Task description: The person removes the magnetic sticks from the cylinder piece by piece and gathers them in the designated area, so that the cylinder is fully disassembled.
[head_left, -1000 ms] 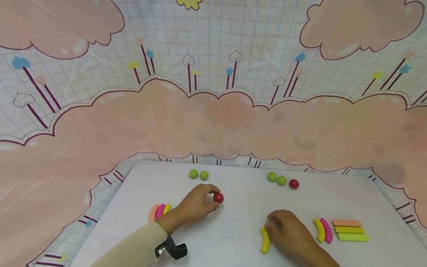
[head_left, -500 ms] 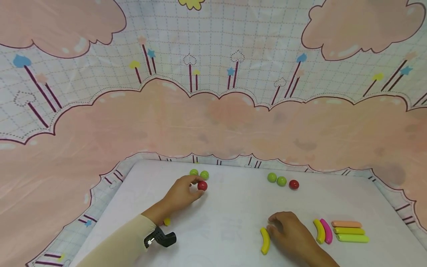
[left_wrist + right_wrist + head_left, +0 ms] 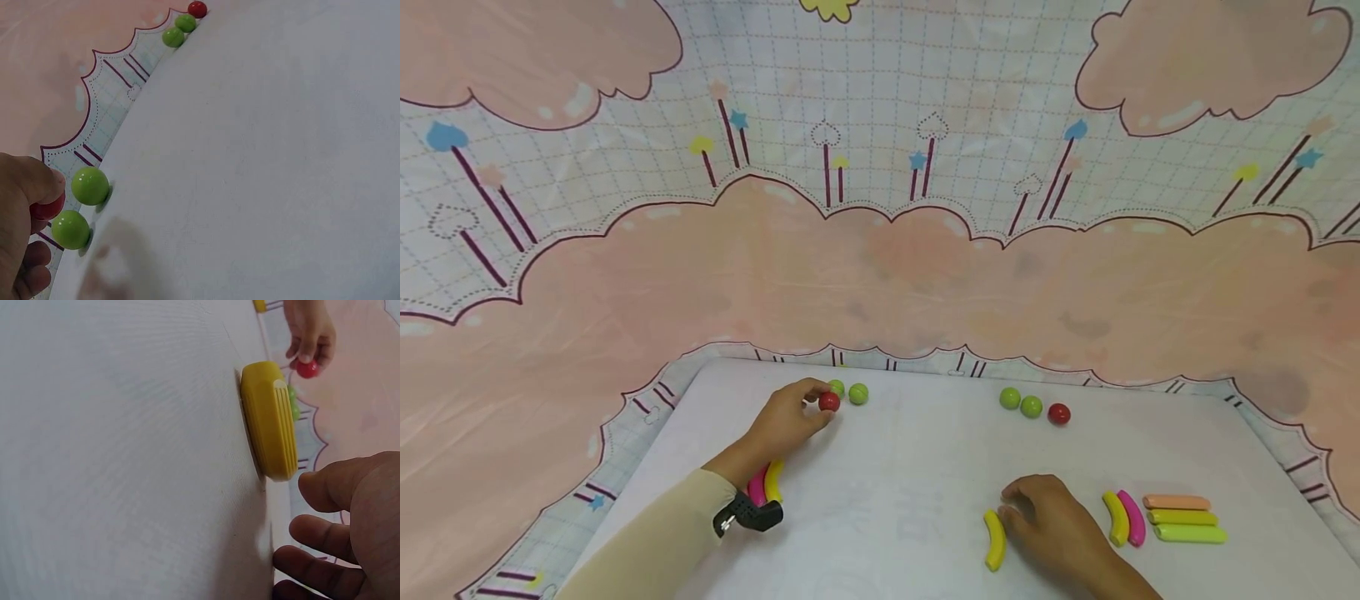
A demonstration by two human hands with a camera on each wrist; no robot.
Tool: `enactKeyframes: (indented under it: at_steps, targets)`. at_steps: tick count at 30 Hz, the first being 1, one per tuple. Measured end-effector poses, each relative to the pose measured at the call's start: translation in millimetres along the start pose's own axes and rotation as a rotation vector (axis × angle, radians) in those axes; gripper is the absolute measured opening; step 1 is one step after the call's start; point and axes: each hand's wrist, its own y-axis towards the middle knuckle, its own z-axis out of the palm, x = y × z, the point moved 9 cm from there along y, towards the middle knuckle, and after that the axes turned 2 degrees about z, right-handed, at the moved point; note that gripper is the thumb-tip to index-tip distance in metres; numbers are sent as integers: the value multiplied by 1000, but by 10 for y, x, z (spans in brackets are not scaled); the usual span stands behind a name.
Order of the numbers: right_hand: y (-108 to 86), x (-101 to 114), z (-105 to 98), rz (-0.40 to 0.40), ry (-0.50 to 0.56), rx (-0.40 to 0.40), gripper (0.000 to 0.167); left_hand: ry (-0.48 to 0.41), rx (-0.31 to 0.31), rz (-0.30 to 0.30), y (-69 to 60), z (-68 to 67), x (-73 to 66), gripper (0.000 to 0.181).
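Note:
My left hand [image 3: 786, 421] pinches a shiny red ball [image 3: 829, 402] between thumb and fingertips, at the back left of the white table. Two green balls [image 3: 858, 394] lie right by it; in the head view the red one partly covers the left green ball [image 3: 837, 387]. Toward the front, my right hand [image 3: 1051, 521] hovers or rests with loosely bent fingers and holds nothing. Beside its thumb lies a yellow curved, ridged piece [image 3: 267, 419], apart from the fingers in the right wrist view. Whether that hand touches the table is unclear.
Back right, two green balls [image 3: 1032, 407] and a red ball [image 3: 1059, 414] stand in a row. Curved yellow and magenta pieces [image 3: 1131, 518] and three straight sticks [image 3: 1186, 518] lie at right. More curved pieces [image 3: 773, 482] sit partly under my left forearm. A patterned cloth [image 3: 925, 283] rises behind.
My left hand has carried the red ball leftward and toward the back, from the table's middle to the two green balls. My right hand has stayed in place.

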Motion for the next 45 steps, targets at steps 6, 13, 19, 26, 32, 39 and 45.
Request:
enactKeyframes:
  at_steps: [6,13,19,26,32,39,45]
  targets:
    - [1,1,2,-5,-18,-6,25,8,1,-7,69,-36,140,40]
    - [-15,5,5,-16,-25,-24,22,34,-8,-42,152,-74,324,41]
    - [-15,8,6,-38,-36,-43,19,39,-21,-36,219,-96,386,40]
    - [-7,-11,30,-20,-40,-36,21,70,-37,-46,279,-93,449,39]
    - [-17,-9,22,-15,-53,-47,20,89,-35,-26,327,-61,494,38]
    - [-7,-11,26,-23,-57,-41,21,108,-19,-57,317,-50,539,40]
    - [-7,-5,15,-31,-61,-50,19,103,-15,-52,332,-37,529,44]
